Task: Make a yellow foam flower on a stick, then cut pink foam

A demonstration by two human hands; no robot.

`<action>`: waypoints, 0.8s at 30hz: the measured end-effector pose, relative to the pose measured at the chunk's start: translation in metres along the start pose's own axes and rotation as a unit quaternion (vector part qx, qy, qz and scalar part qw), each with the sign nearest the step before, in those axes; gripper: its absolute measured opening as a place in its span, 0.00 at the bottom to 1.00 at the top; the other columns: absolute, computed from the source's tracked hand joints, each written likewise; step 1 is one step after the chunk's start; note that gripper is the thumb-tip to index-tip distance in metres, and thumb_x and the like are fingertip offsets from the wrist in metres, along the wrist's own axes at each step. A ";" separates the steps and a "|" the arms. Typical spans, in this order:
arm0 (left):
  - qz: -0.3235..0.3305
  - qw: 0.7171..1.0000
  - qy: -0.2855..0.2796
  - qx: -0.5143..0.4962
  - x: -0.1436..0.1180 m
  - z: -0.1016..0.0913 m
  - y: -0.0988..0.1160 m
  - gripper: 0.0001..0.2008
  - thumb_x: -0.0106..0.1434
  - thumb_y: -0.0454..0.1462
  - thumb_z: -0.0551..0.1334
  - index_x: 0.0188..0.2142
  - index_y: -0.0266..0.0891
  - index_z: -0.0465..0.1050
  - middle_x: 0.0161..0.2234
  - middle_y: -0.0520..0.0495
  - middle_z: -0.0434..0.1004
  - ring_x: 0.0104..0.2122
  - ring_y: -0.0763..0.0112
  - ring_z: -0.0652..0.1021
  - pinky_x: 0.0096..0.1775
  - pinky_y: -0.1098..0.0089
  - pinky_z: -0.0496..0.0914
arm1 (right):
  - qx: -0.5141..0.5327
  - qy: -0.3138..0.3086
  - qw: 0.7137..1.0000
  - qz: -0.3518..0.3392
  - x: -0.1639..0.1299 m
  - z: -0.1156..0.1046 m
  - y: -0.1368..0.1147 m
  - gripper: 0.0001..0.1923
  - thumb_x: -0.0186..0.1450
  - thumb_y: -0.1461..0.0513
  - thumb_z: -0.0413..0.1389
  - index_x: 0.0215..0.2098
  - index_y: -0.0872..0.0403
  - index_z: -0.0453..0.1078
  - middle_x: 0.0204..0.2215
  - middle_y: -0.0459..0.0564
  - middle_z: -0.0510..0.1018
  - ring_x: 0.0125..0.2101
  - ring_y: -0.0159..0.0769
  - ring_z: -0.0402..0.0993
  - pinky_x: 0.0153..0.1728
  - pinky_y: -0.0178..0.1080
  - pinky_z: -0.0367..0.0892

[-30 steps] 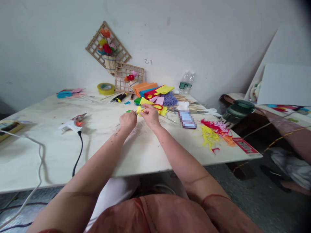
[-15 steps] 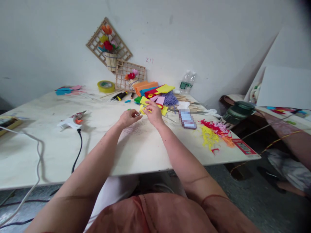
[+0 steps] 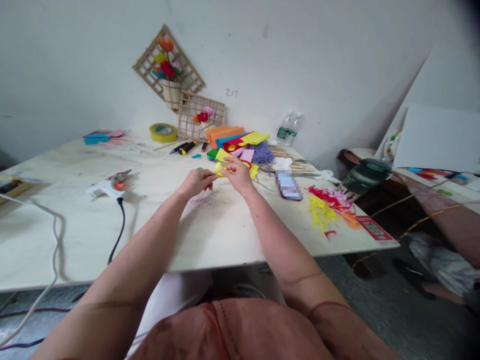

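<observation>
My left hand (image 3: 198,181) is above the table with thumb and fingers pinched together; whatever it grips is too small to make out. Close beside it, my right hand (image 3: 239,175) is closed at the fingertips on a small yellow felt piece (image 3: 218,169). The fingertips of both hands nearly meet at this piece. Right behind my right hand lie more yellow felt and a red scissor handle (image 3: 246,163), partly hidden by the fingers.
Folded coloured felt (image 3: 225,135), purple yarn (image 3: 262,152) and thin sticks lie behind my hands. A white glue gun (image 3: 107,189) with a black cord is at left. To the right are a phone (image 3: 288,185), felt scraps (image 3: 322,212) and a dark green jar (image 3: 365,175).
My left hand has turned slightly, and its fingers have come nearer the right fingertips; a thin shiny bit seen at them earlier no longer shows. My right hand has hardly moved.
</observation>
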State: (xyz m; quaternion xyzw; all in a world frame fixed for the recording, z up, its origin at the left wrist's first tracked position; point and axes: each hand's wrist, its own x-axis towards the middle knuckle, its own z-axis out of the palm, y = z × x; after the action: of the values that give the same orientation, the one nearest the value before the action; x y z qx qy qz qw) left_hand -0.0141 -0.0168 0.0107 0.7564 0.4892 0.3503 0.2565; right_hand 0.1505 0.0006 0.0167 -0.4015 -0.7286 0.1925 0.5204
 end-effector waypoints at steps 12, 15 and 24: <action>0.074 0.990 0.059 0.107 0.002 -0.001 -0.004 0.15 0.57 0.42 0.56 0.18 0.37 0.69 0.16 0.52 0.69 0.19 0.77 0.68 0.29 0.76 0.61 | 0.004 0.012 1.000 0.020 -0.003 0.005 0.001 0.11 0.53 0.64 0.59 0.15 0.56 0.64 0.45 0.53 0.72 0.44 0.38 0.70 0.49 0.40 0.61; 0.103 0.986 0.073 0.113 0.002 -0.002 -0.004 0.16 0.58 0.42 0.56 0.18 0.37 0.69 0.15 0.53 0.68 0.19 0.77 0.67 0.28 0.75 0.60 | 0.019 0.039 0.999 0.027 -0.004 0.010 0.001 0.13 0.53 0.63 0.58 0.15 0.56 0.62 0.45 0.52 0.72 0.42 0.36 0.71 0.47 0.39 0.63; 0.092 0.981 0.096 0.142 0.001 0.002 0.003 0.14 0.58 0.40 0.57 0.20 0.36 0.72 0.15 0.51 0.69 0.18 0.76 0.65 0.26 0.74 0.57 | 0.023 0.071 0.997 0.032 -0.006 0.014 -0.001 0.11 0.53 0.65 0.58 0.15 0.56 0.62 0.42 0.52 0.73 0.45 0.37 0.68 0.49 0.39 0.60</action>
State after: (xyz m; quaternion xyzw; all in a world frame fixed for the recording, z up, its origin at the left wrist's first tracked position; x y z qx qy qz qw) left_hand -0.0110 -0.0167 0.0121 0.7898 0.4844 0.3707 0.0647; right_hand 0.1379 -0.0029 0.0088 -0.4256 -0.6719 0.1964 0.5735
